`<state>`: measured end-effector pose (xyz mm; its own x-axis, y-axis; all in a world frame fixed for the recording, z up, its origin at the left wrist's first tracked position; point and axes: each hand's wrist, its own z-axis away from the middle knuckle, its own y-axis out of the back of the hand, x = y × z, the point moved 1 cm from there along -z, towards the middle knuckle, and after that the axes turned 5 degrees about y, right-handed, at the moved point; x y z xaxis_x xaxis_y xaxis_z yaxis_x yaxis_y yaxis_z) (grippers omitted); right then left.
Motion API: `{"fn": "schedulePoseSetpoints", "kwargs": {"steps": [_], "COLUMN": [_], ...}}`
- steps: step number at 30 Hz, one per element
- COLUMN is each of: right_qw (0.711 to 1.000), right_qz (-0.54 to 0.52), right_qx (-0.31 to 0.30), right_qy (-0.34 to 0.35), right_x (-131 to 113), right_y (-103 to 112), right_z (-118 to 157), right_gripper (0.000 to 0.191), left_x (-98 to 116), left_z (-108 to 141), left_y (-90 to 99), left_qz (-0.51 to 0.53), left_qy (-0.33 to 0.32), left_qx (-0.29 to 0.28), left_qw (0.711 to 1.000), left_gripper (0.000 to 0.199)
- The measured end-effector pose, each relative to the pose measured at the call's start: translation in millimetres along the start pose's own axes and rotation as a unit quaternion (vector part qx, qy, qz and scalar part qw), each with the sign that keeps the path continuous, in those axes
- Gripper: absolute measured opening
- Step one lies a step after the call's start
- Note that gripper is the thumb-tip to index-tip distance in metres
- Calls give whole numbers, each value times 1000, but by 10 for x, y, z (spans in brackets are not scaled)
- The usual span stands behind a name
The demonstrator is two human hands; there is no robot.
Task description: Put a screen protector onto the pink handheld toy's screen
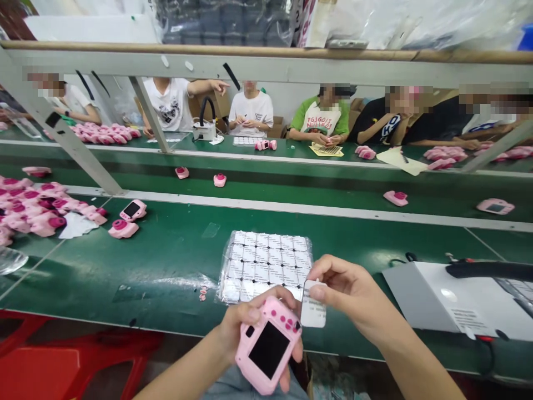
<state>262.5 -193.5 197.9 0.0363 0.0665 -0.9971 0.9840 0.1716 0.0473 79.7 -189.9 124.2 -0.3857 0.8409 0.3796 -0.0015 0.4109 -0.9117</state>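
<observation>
A pink toy camera [270,347] is gripped in my left hand [245,316], its dark screen facing up and its magenta buttons along the upper right. Between the thumb and fingers of my right hand [347,289] is a small white rectangular card with rounded corners [313,314], printed with faint lines. The card hangs just right of the toy camera. Behind both hands lies a clear plastic-wrapped sheet of white rectangles [266,261] set in rows, with dark marks between them.
A heap of pink toy cameras [29,208] covers the left of the green bench [166,250]. A white machine [441,294] stands at the right. More cameras lie on the belt [291,186]. Several people sit opposite behind a metal frame [266,66]. A red stool [54,361] is lower left.
</observation>
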Motion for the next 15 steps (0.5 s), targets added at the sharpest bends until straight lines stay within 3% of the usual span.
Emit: {"fn": "schedulePoseSetpoints", "kwargs": {"steps": [3,6,11,15], "right_qw": [996,985,980,980], "right_qz": [-21,-19,-15,8], "right_qx": [-65,-129,-161,-173], "right_qy": [-48,-117,-112,-101], "right_x": [-103,-78,-3,-39], "right_y": [-103,-157,-167,-189], "right_z": [-41,-146,-263,-275], "right_gripper": [25,29,27,26], "left_x": [-54,-87,-51,11], "left_z": [-14,-8,-38,-34], "left_y": [59,135,146,103], "left_qz": [2,4,-16,-12], "left_qy": [70,124,73,101], "left_qx": [-27,2,70,79], "left_qw": [997,992,995,992], "left_gripper": [63,72,61,67]}}
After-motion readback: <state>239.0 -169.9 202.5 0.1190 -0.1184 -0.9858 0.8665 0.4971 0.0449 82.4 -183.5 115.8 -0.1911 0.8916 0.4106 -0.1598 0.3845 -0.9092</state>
